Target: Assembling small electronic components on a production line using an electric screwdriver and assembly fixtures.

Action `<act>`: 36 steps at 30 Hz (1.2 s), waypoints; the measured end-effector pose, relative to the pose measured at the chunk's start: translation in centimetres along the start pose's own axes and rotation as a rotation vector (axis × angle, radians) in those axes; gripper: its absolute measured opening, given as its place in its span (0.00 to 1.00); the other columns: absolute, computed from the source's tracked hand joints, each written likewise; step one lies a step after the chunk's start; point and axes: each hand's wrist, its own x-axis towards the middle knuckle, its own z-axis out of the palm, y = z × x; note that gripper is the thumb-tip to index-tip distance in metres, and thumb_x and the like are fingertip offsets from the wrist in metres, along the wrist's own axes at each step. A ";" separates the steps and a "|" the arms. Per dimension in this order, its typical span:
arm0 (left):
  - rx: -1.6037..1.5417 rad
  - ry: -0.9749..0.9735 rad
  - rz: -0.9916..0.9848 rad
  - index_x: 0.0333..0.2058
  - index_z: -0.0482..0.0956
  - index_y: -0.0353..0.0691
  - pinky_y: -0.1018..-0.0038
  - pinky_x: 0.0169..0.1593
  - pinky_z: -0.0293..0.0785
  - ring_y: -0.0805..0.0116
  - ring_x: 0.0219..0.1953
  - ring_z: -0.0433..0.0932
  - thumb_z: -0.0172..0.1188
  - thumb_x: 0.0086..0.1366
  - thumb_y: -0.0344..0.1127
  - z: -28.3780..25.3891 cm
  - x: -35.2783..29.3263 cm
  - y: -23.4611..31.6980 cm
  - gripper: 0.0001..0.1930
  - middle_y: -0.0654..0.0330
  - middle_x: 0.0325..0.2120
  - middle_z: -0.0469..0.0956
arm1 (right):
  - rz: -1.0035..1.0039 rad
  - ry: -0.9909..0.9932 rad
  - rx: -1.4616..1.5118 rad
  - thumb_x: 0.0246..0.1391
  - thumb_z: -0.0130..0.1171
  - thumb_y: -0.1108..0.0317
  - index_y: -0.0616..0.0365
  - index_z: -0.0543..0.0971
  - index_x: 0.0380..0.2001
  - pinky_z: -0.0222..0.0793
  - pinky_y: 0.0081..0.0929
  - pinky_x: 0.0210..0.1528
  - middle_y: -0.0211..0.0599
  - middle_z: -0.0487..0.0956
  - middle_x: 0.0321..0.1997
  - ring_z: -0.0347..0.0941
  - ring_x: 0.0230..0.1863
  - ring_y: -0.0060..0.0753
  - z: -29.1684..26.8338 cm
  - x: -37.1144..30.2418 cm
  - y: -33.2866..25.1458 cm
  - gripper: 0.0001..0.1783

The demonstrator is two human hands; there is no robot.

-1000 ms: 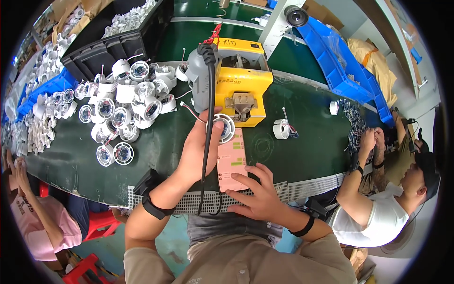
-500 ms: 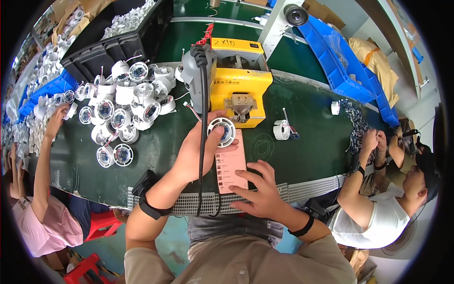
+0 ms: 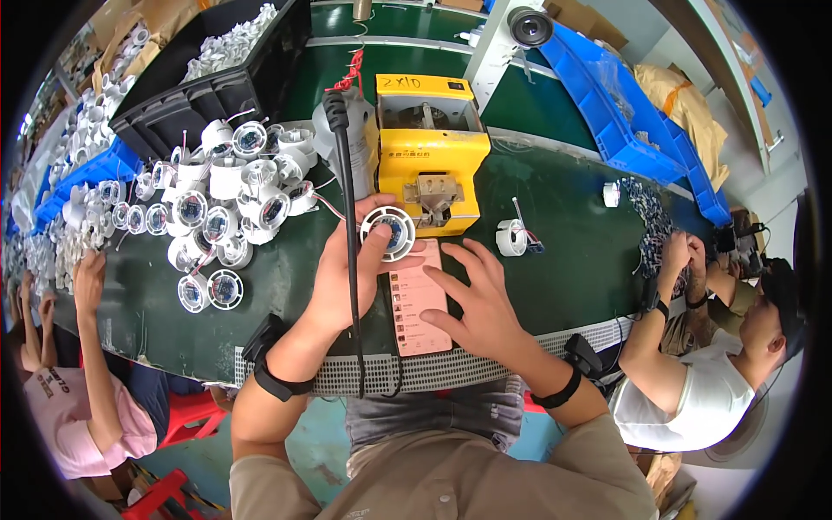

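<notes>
Black plastic crate (image 3: 186, 111) at the back left is heaped with small white pieces (image 3: 227, 48), and more white parts (image 3: 100, 113) are piled behind the wall of a blue bin (image 3: 117, 165). Some clear plastic (image 3: 609, 87) is held in the blue tray (image 3: 640, 160) on the right. A white round part (image 3: 399, 230) is pinched in the fingers of the left hand (image 3: 334, 276), just in front of the yellow machine (image 3: 470, 186). The right hand's (image 3: 487, 310) fingers are spread wide over the phone (image 3: 419, 334) laid on the green counter (image 3: 555, 295); whether it's touched can't be told. Compared with half a second ago, that hand's been shifted up the phone, and the left-side co-worker's hand (image 3: 89, 282) has been pulled back.
</notes>
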 end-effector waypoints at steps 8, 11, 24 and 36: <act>0.021 0.008 0.019 0.61 0.61 0.35 0.62 0.50 0.83 0.57 0.46 0.81 0.40 0.74 0.29 -0.2 0.0 0.3 0.18 0.53 0.54 0.70 | -0.017 -0.042 0.009 0.50 0.66 0.49 0.49 0.77 0.55 0.48 0.52 0.68 0.45 0.60 0.67 0.50 0.68 0.60 0.4 0.2 0.2 0.31; 0.021 -0.003 0.007 0.61 0.61 0.35 0.63 0.50 0.83 0.58 0.46 0.81 0.40 0.75 0.29 -0.1 0.1 0.2 0.18 0.53 0.53 0.70 | -0.042 -0.055 -0.010 0.49 0.67 0.49 0.48 0.78 0.54 0.48 0.54 0.68 0.44 0.60 0.68 0.50 0.68 0.61 0.3 0.2 0.1 0.30; -0.009 -0.116 0.147 0.58 0.65 0.32 0.74 0.55 0.70 0.72 0.48 0.75 0.48 0.74 0.31 0.1 -0.2 -0.8 0.17 0.56 0.45 0.77 | 0.229 0.001 0.766 0.58 0.61 0.65 0.60 0.71 0.56 0.66 0.35 0.59 0.44 0.71 0.58 0.70 0.59 0.42 -0.4 2.5 -0.8 0.24; 0.461 -0.024 0.356 0.53 0.69 0.33 0.78 0.44 0.73 0.76 0.43 0.75 0.54 0.69 0.26 0.1 -0.6 0.2 0.15 0.57 0.44 0.77 | 0.093 0.131 0.918 0.59 0.59 0.76 0.66 0.72 0.55 0.74 0.20 0.45 0.36 0.76 0.46 0.76 0.45 0.21 -0.6 6.6 -0.8 0.20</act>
